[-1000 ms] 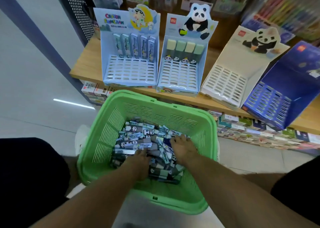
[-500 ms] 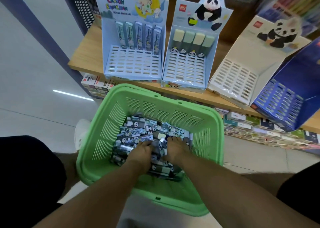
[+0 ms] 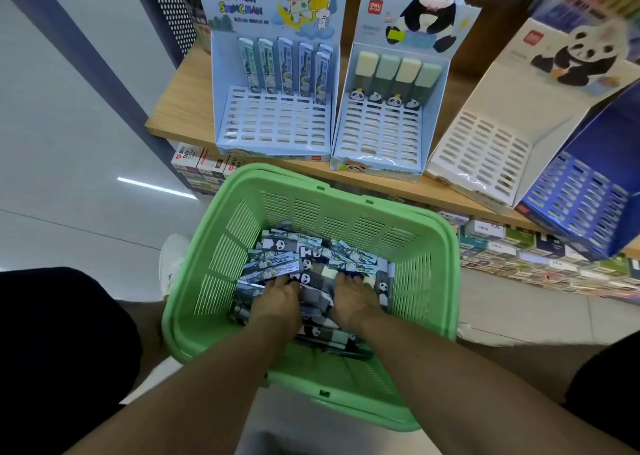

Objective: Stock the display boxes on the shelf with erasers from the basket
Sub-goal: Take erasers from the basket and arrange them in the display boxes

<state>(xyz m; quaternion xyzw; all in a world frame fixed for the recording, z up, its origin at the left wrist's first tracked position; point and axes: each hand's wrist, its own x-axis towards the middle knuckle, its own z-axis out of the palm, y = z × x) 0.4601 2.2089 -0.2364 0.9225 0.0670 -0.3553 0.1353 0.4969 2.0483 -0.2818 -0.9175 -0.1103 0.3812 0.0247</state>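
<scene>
**A:** Where do you stand right now?

**B:** Both your hands are down in the green basket (image 3: 429, 247), buried in the heap of erasers (image 3: 294, 257). Your left hand (image 3: 277, 302) lies on the pile toward the basket's left wall, your right hand (image 3: 353, 299) just beside it, toward the right wall. The fingertips of both dig under the packs, so I cannot tell whether either has actually closed on one.

**A:** And where do they go?

**B:** Up past the basket's far rim, on the shelf (image 3: 180, 108). The cartoon box (image 3: 273, 122) has one row of long packs at its back, the panda box (image 3: 381, 132) has four block erasers, and the white box (image 3: 485, 143) and the blue box (image 3: 575, 195) farther right show only bare slots.

**A:** How will they handle?

**B:** Light and stiff, I'd judge, with glossy wrappers that slide over one another. Pinch a long pack across its narrow sides near the middle, so it doesn't swing. The loose heap will likely shift as you lift, so take a few aligned ones instead of a fistful.
</scene>
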